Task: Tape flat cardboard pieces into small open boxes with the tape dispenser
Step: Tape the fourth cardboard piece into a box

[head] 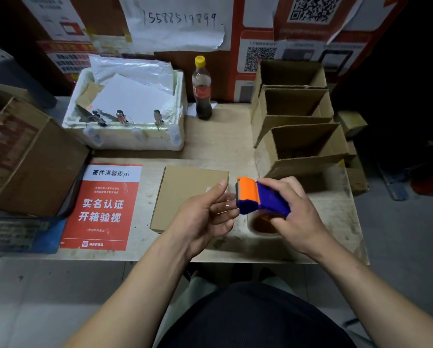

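While both hands work above its front edge, the worn table (210, 146) carries everything else. Large brown carton (27, 156) at far left, tilted, partly off the edge. White foam box (135, 139) at rear centre, holding papers and plastic bags, three clips on its front rim. Row of three open cardboard boxes (301, 126) along the right side, flaps up. Red-and-white notice (105, 207) flat at front left. Flat cardboard piece (185, 194) just right of the notice, partly under the left hand. Cola bottle (202, 89), yellow cap, upright between foam box and open boxes. Right hand (293, 217) grips the blue-and-orange tape dispenser (258, 197), held above the table, orange end toward the left hand. Left hand (210, 214): fingers loosely extended, fingertips just at the dispenser's orange end; whether they pinch tape, cannot tell.
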Demonstrator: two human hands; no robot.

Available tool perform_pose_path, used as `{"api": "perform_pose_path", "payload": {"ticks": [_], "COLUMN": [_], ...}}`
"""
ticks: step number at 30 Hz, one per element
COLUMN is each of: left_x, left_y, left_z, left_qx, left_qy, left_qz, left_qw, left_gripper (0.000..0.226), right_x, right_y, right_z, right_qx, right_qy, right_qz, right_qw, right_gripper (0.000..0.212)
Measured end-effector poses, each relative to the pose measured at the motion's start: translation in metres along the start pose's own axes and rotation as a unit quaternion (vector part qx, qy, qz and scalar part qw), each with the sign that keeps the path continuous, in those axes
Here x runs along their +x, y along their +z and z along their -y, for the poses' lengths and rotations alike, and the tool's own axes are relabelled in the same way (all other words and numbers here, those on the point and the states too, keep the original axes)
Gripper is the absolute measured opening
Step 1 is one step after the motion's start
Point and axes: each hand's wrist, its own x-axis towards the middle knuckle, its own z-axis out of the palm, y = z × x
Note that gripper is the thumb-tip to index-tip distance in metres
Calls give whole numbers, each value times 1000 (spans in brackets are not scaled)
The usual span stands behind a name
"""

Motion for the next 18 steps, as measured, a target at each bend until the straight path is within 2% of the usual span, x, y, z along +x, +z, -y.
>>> {"api": "perform_pose_path", "payload": {"ticks": [4,6,7,9,11,16,18], "left_x": [0,-1,-1,2,1,6,7], "left_y": [-3,-4,-4,-5,-5,-32,-32], "left_z": [4,7,10,14,16,-12,-15], "left_qx": [69,98,144,284,363,378,408], "left_qy": [63,106,143,235,283,290,304], "left_qz": [-12,-42,-71,-140,-175,-236,-247], "left_qw": [996,989,977,919,870,847,825], "left_gripper": [16,15,17,19,19,21,19], "right_x": [-2,-2,-2,0,0,-11,-14], "right_y": [1,1,1,0,-3,-23,-25], "right_z": [-3,-4,-5,-4,-9,-52,-58], "right_qx": [-95,-136,-146,-169,-203,-325,-349], "right_qy": [-73,-127,-153,-196,-223,-200,-199], "right_qz": [-13,-23,-27,-31,-31,-58,-63], "right_qw": [993,982,977,965,953,922,913], "right_gripper": [100,96,91,82,80,104,99]}}
